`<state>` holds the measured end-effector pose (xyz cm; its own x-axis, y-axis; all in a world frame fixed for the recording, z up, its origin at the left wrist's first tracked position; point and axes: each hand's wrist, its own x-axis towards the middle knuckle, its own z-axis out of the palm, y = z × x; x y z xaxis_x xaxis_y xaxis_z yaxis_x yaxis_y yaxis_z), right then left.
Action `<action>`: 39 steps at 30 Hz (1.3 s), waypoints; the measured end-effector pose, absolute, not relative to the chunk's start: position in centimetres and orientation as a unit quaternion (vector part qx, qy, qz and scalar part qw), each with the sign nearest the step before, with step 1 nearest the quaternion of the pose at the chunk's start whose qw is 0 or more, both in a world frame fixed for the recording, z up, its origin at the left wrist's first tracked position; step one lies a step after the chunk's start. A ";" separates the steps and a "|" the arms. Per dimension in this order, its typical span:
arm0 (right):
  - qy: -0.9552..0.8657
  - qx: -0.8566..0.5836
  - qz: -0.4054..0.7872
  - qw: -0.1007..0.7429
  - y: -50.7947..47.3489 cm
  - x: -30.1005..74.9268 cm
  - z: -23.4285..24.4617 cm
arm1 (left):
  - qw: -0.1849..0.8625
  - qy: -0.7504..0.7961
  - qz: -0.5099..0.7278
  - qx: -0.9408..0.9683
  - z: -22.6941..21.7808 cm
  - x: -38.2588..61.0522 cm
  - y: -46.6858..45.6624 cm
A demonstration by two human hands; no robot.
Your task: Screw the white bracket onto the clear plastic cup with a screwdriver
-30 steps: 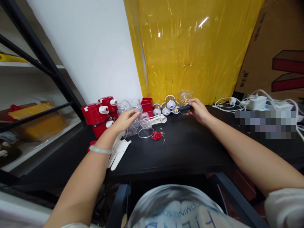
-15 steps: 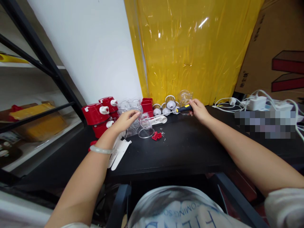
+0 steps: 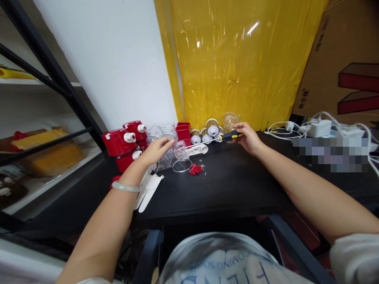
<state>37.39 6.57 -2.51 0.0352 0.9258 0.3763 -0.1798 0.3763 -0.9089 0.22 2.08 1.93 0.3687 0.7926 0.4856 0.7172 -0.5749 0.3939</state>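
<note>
My left hand (image 3: 154, 152) rests on a clear plastic cup (image 3: 181, 156) lying on its side on the black table (image 3: 231, 189), steadying it. A screwdriver (image 3: 228, 136) with a black and yellow handle is gripped in my right hand (image 3: 249, 138). Its thin shaft points left into the cup's opening. Small red clips (image 3: 195, 169) and several tiny screws lie just in front of the cup.
Red housings with white knobs (image 3: 120, 141) and more clear cups are piled at the back left. A red cup (image 3: 182, 131) and round clear parts (image 3: 212, 127) line the yellow curtain. White flat pieces (image 3: 148, 188) lie near the left edge. Chargers and cables (image 3: 321, 127) sit at right.
My right hand has turned slightly on the screwdriver handle, showing more of the yellow end. The left hand and the cup have stayed where they were.
</note>
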 end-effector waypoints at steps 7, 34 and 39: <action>-0.568 -0.422 0.316 0.633 8.0 37.9 -3.4 | 0.059 0.460 0.323 0.825 2.0 0.2 2.1; -0.540 -0.404 0.386 0.630 7.5 37.3 -3.2 | 0.056 0.459 0.325 0.825 1.7 -0.1 2.4; -0.522 -0.351 0.459 0.628 6.6 37.2 -2.7 | 0.055 0.461 0.322 0.825 1.8 0.0 2.3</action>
<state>37.23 6.58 -2.66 0.0345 0.9424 0.3326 -0.2090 0.3322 -0.9197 -0.04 2.25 1.82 0.3673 0.7965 0.4802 0.7253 -0.5685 0.3883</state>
